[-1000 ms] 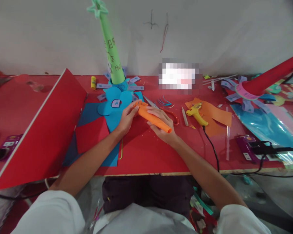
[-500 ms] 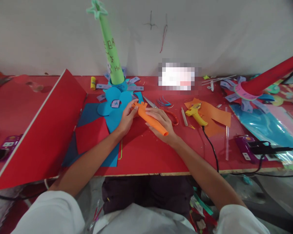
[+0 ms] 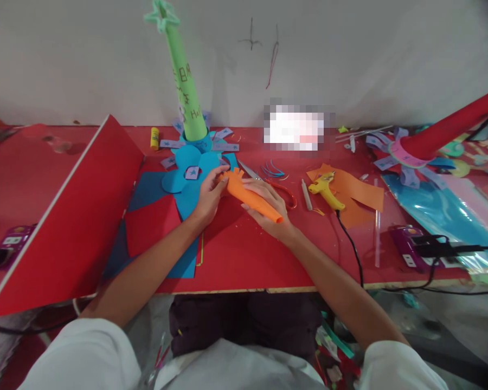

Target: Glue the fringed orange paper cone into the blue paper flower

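Observation:
Between my hands is an orange paper tube [image 3: 254,200], tilted, with cut tabs fringing its far left end. The fingers of my left hand [image 3: 211,192] pinch it at that tabbed end. My right hand [image 3: 270,208] is wrapped along its lower right part, which narrows to an open end. Just beyond the tube lies a pair of scissors [image 3: 287,195] with red handles, partly hidden by my right hand. Left of my left hand is a blue paper flower shape [image 3: 179,179] with a small star-printed paper piece [image 3: 192,173] at its middle.
A green paper tower [image 3: 187,97] stands at the back. Right of my hands are a yellow glue gun [image 3: 327,192] with a black cord, orange paper sheets [image 3: 361,189] and a purple power strip [image 3: 406,246]. A red board [image 3: 77,216] leans at the left. A glue stick [image 3: 154,139] stands behind.
The orange tube has turned slightly in my grip, and its tabbed end has shifted a little toward my left hand. Both hands keep hold of it.

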A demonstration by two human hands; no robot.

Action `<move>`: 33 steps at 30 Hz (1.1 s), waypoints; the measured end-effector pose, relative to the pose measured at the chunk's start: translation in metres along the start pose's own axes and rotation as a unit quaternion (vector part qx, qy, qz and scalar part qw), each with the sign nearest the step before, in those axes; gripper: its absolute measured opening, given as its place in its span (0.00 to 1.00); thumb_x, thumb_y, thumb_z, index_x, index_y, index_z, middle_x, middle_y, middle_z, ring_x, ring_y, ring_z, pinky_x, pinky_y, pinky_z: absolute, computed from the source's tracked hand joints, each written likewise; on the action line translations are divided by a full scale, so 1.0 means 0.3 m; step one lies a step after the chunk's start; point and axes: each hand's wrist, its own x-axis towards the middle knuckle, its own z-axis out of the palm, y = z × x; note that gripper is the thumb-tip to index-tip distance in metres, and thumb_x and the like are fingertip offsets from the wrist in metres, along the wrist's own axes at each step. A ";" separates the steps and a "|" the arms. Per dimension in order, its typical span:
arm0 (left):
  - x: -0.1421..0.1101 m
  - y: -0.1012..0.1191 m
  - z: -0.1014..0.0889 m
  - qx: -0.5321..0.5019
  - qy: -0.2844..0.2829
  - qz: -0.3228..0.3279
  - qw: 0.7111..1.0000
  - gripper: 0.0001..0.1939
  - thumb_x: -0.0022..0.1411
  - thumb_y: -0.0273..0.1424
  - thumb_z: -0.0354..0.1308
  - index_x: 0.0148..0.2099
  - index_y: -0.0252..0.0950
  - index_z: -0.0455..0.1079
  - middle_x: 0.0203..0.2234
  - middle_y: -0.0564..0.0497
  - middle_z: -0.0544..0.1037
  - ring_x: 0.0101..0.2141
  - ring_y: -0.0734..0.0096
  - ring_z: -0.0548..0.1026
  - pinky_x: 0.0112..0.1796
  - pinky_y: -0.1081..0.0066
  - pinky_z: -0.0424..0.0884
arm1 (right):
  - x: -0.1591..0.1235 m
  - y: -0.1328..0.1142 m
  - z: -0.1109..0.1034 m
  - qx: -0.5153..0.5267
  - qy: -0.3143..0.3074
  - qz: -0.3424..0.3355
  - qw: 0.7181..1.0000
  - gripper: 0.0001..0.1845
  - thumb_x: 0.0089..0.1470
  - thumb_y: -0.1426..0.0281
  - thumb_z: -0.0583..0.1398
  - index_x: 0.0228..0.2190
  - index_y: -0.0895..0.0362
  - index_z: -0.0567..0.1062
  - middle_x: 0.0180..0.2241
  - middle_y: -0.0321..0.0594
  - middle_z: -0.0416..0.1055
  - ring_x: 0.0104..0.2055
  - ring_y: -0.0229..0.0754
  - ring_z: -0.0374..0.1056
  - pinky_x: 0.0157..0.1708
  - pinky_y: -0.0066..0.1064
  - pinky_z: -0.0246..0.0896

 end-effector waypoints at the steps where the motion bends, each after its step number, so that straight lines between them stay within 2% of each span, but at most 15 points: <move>1: 0.002 -0.001 -0.004 -0.010 0.001 -0.006 1.000 0.26 0.65 0.49 0.78 0.59 0.44 0.80 0.53 0.48 0.85 0.48 0.63 0.84 0.47 0.69 0.80 | -0.001 -0.001 -0.001 -0.001 -0.003 0.011 1.000 0.24 0.71 0.62 0.68 0.65 0.41 0.75 0.63 0.44 0.80 0.67 0.54 0.77 0.68 0.58 0.76; 4: 0.006 -0.001 -0.011 -0.040 0.009 -0.016 0.999 0.28 0.62 0.48 0.80 0.58 0.44 0.80 0.41 0.51 0.86 0.41 0.67 0.84 0.43 0.71 0.81 | -0.004 -0.003 -0.003 0.004 -0.006 0.040 0.999 0.25 0.69 0.56 0.69 0.64 0.41 0.75 0.64 0.45 0.79 0.68 0.56 0.76 0.69 0.61 0.73; 7: 0.009 -0.004 -0.016 -0.038 0.034 -0.001 0.999 0.28 0.61 0.48 0.81 0.58 0.44 0.80 0.36 0.54 0.84 0.36 0.71 0.83 0.39 0.74 0.80 | -0.006 -0.001 -0.005 0.026 0.010 0.063 0.998 0.34 0.65 0.52 0.73 0.67 0.40 0.73 0.67 0.45 0.77 0.69 0.58 0.74 0.70 0.61 0.72; 10: 0.014 -0.010 -0.025 -0.015 0.070 0.021 0.997 0.28 0.62 0.49 0.80 0.58 0.43 0.79 0.34 0.54 0.84 0.33 0.71 0.83 0.36 0.74 0.79 | -0.005 0.004 -0.007 0.068 0.041 0.082 0.993 0.38 0.61 0.52 0.75 0.68 0.38 0.72 0.66 0.44 0.76 0.68 0.58 0.74 0.65 0.57 0.76; 13: 0.017 -0.015 -0.030 0.031 0.086 0.043 0.995 0.27 0.66 0.49 0.77 0.59 0.41 0.79 0.34 0.52 0.85 0.36 0.67 0.84 0.36 0.73 0.78 | -0.001 0.007 -0.009 0.107 0.055 0.101 0.988 0.36 0.63 0.54 0.74 0.68 0.37 0.73 0.67 0.43 0.75 0.69 0.56 0.73 0.64 0.53 0.77; 18: 0.003 0.002 -0.013 0.078 0.072 0.061 0.992 0.24 0.70 0.48 0.72 0.60 0.41 0.78 0.42 0.47 0.88 0.40 0.63 0.87 0.40 0.68 0.82 | 0.005 -0.001 -0.015 0.095 0.031 0.109 0.989 0.37 0.62 0.48 0.74 0.67 0.39 0.74 0.67 0.44 0.75 0.72 0.58 0.71 0.68 0.58 0.73; 20: -0.007 0.014 -0.002 0.086 0.061 0.062 0.992 0.26 0.69 0.50 0.72 0.60 0.41 0.79 0.42 0.47 0.88 0.38 0.63 0.86 0.39 0.68 0.82 | 0.010 -0.012 -0.017 0.070 0.019 0.090 0.993 0.33 0.61 0.48 0.74 0.64 0.39 0.78 0.67 0.43 0.77 0.71 0.59 0.71 0.71 0.61 0.70; 22: -0.012 0.022 0.005 0.090 0.054 0.064 0.992 0.27 0.68 0.52 0.73 0.60 0.41 0.80 0.42 0.47 0.88 0.38 0.65 0.85 0.38 0.69 0.81 | 0.017 -0.023 -0.018 0.057 0.023 0.072 0.996 0.24 0.63 0.50 0.73 0.58 0.40 0.82 0.64 0.42 0.79 0.69 0.58 0.74 0.71 0.61 0.70; 25: -0.006 0.022 0.005 0.060 0.076 0.050 0.994 0.26 0.66 0.51 0.75 0.58 0.43 0.81 0.43 0.48 0.87 0.37 0.67 0.84 0.36 0.72 0.79 | 0.031 -0.029 -0.019 0.084 0.051 0.092 0.991 0.15 0.65 0.54 0.72 0.51 0.42 0.85 0.60 0.41 0.82 0.64 0.55 0.77 0.69 0.58 0.72; 27: 0.005 0.016 -0.001 0.010 0.095 0.021 0.995 0.24 0.65 0.50 0.75 0.57 0.44 0.80 0.40 0.50 0.86 0.35 0.68 0.83 0.33 0.73 0.78 | 0.042 -0.027 -0.019 0.130 0.082 0.134 0.979 0.14 0.65 0.53 0.72 0.48 0.43 0.85 0.57 0.41 0.83 0.63 0.53 0.78 0.70 0.57 0.70; 30: 0.016 0.011 -0.005 -0.046 0.103 -0.014 0.993 0.22 0.66 0.48 0.74 0.56 0.45 0.78 0.35 0.53 0.83 0.32 0.69 0.82 0.32 0.72 0.78 | 0.056 -0.020 -0.021 0.211 0.150 0.211 0.943 0.17 0.63 0.49 0.73 0.46 0.45 0.84 0.54 0.41 0.84 0.63 0.53 0.78 0.72 0.55 0.68; 33: 0.012 0.016 0.006 -0.042 0.102 -0.002 0.994 0.20 0.64 0.48 0.76 0.48 0.43 0.77 0.34 0.53 0.82 0.32 0.71 0.81 0.32 0.75 0.77 | 0.065 -0.012 -0.026 0.278 0.202 0.277 0.897 0.22 0.59 0.46 0.74 0.44 0.47 0.82 0.53 0.42 0.83 0.61 0.51 0.79 0.70 0.51 0.71</move>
